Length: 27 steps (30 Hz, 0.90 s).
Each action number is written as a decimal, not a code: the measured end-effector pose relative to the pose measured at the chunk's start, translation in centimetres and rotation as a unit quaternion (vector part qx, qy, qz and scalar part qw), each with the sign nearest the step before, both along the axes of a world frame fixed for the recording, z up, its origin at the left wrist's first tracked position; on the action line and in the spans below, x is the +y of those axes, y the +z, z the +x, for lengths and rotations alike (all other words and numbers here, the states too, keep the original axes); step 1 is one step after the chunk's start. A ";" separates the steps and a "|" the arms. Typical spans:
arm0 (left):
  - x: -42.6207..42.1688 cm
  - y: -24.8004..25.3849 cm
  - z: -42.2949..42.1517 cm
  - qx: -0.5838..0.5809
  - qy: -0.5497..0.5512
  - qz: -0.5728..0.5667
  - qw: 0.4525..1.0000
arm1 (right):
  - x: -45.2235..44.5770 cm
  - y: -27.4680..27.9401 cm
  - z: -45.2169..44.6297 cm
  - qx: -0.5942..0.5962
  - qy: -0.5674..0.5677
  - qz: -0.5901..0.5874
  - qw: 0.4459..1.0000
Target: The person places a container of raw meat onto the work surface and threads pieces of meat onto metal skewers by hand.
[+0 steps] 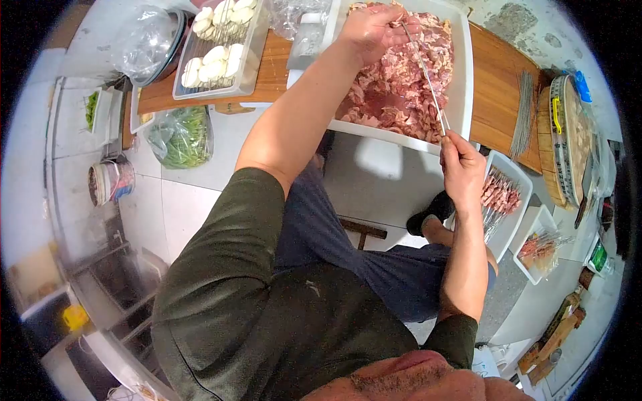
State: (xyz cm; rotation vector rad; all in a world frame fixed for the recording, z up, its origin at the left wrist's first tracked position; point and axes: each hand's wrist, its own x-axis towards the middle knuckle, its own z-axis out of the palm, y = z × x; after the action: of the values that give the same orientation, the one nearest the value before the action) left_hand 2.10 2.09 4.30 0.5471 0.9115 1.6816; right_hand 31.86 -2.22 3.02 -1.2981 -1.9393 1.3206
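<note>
A large white tub (466, 73) of raw cut meat (388, 93) stands on the wooden counter in front of me. My left hand (378, 33) is over the far part of the meat, its fingers bent together at the far end of a thin metal skewer (425, 75). What those fingers hold blends with the meat behind and I cannot make it out. My right hand (463, 167) is at the tub's near right corner, thumb and fingers pinched on the skewer's near end. The skewer slants across the tub between both hands.
Bare skewers (522, 113) lie on the counter at right, beside a round wooden chopping block (565, 140). Lower right are trays of skewered meat (500, 194) and other skewers (537, 250). At left are a container of skewered white pieces (215, 63) and bagged greens (182, 137).
</note>
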 end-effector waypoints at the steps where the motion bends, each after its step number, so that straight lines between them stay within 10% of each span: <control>1: 0.1 -0.2 -0.1 0.006 -0.010 0.004 1.000 | -0.1 -0.2 0.0 0.006 -0.003 0.006 1.000; 10: 0.0 -0.7 0.2 -0.148 -0.134 0.057 0.978 | 0.2 -0.8 -1.4 0.051 -0.025 -0.022 0.998; 21: 1.0 -3.4 -0.7 0.166 -0.103 -0.069 0.978 | 1.4 1.2 -2.4 0.059 -0.041 -0.020 0.997; 23: 0.4 -3.6 -2.1 0.411 -0.089 -0.139 0.896 | 2.2 0.4 -1.7 0.066 -0.042 0.002 0.997; 27: -1.2 -8.7 -5.5 0.790 -0.167 -0.191 0.558 | 2.5 1.1 -1.1 0.094 -0.064 -0.024 0.993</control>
State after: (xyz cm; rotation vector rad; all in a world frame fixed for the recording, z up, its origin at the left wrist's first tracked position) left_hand -3.37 0.87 -4.41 1.8504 2.1165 0.1390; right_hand 30.75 0.26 4.12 -1.2505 -1.6794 1.3786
